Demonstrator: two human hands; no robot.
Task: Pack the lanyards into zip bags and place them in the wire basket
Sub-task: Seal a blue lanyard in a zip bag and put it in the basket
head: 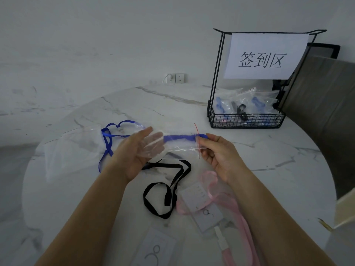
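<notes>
Zip bag (182, 148) and blue lanyard (178, 137) in hand
Your right hand (217, 156) pinches the bag's mouth; left hand (132, 156) seems flat, opposite that pinch

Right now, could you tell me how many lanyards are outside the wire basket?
3: blue lanyard partly inside the held zip bag, black lanyard just below it, pink lanyard near right. More may be hidden.
</notes>
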